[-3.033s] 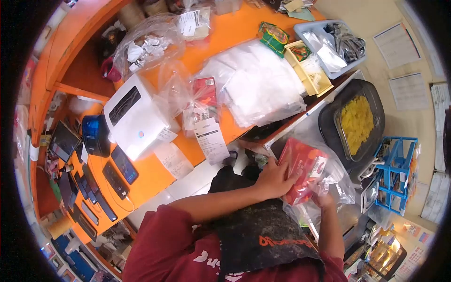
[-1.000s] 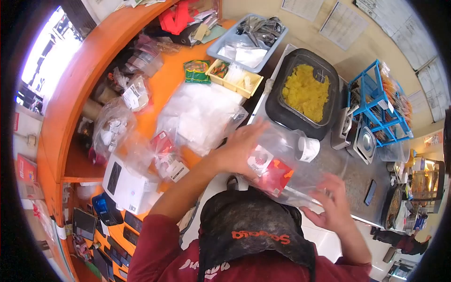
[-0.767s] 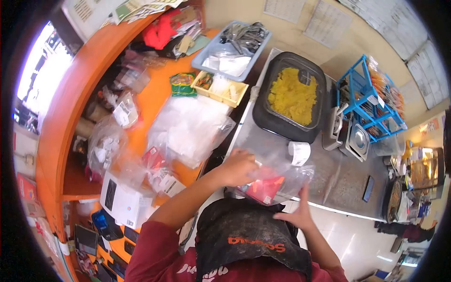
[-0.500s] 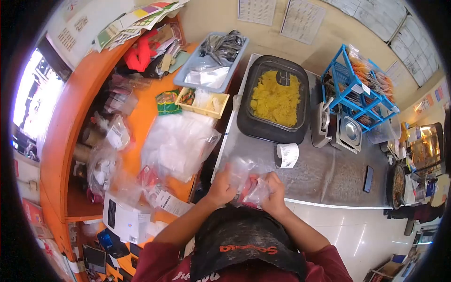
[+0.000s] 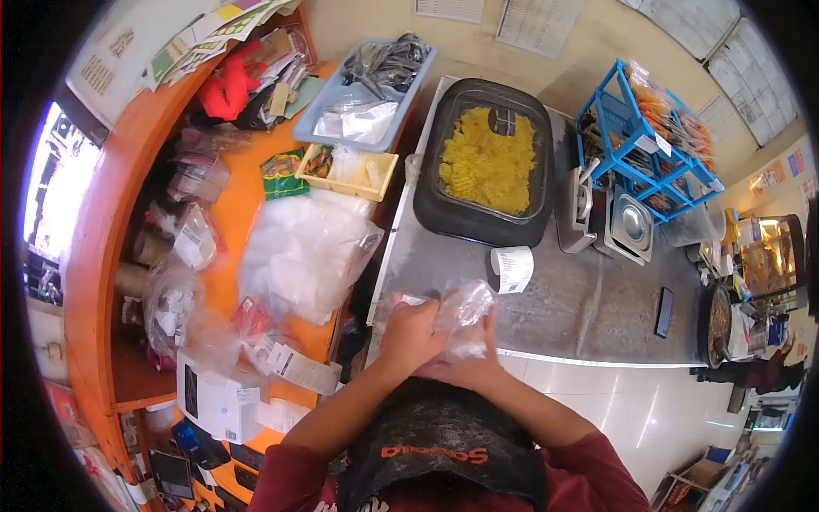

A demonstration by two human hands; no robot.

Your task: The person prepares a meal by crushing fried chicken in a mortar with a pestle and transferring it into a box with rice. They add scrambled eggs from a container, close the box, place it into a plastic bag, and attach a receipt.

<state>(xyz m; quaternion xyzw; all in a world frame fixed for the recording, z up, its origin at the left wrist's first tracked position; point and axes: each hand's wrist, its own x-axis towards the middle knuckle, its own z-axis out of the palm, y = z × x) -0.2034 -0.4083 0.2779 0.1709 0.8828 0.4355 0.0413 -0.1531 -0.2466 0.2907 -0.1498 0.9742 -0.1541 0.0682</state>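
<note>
A crinkled clear plastic bag (image 5: 469,305) is between my two hands, just above the near edge of the metal table (image 5: 563,307). My left hand (image 5: 414,331) is closed on the bag's left side, its thumb pointing toward the bag. My right hand (image 5: 474,365) wraps round the bag from below and from the right. Folds and glare hide what is inside it. Just beyond the bag, a curled roll of printed paper (image 5: 515,270) rests on the table. Farther back stands a black warmer pan (image 5: 426,205) of yellow food (image 5: 486,162).
On the left, an orange counter (image 5: 230,205) bears a stack of clear plastic bags (image 5: 307,256), a cream tray (image 5: 380,183) and a blue bin (image 5: 307,124). Metal containers (image 5: 572,226), a blue rack (image 5: 636,136) and a phone (image 5: 664,312) are on the right.
My hands have come closer together, and my right hand has moved under the bag. Red contents that showed in the bag earlier are now hidden. The view has shifted slightly.
</note>
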